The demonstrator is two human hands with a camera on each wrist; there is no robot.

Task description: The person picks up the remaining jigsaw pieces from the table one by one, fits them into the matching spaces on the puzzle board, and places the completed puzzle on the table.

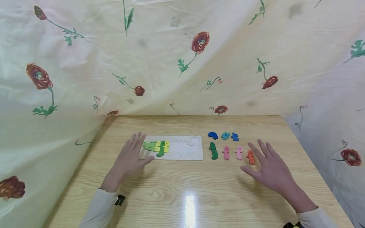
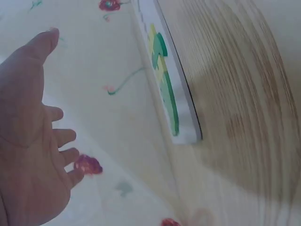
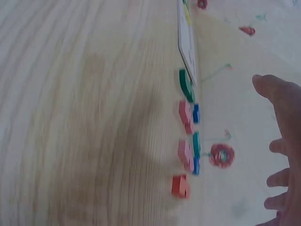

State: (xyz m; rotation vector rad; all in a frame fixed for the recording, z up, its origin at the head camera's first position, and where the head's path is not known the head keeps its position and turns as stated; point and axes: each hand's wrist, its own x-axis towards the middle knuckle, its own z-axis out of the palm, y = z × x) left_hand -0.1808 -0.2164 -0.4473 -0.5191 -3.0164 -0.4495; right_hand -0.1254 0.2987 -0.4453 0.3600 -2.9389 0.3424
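Observation:
My left hand [image 1: 130, 158] hovers with spread fingers by the left end of a white puzzle board [image 1: 185, 152], holding nothing. Set in the board are a green crocodile head [image 1: 149, 145], two yellow pieces [image 1: 167, 147] and a dark green leg piece [image 1: 161, 149] between them. My right hand [image 1: 271, 167] is also spread and holds nothing, just right of an orange piece [image 1: 250, 157]. Left of that piece lie two pink pieces [image 1: 226, 152] and a dark green piece [image 1: 213, 151]. Behind them are a dark blue curved piece [image 1: 213, 136], a teal piece [image 1: 225, 136] and a blue piece [image 1: 235, 136].
The wooden table [image 1: 159, 190] carries the board and loose pieces. A pale cloth [image 1: 159, 63] with red flowers hangs behind it and along both sides. A bright light reflection shows on the table's near part.

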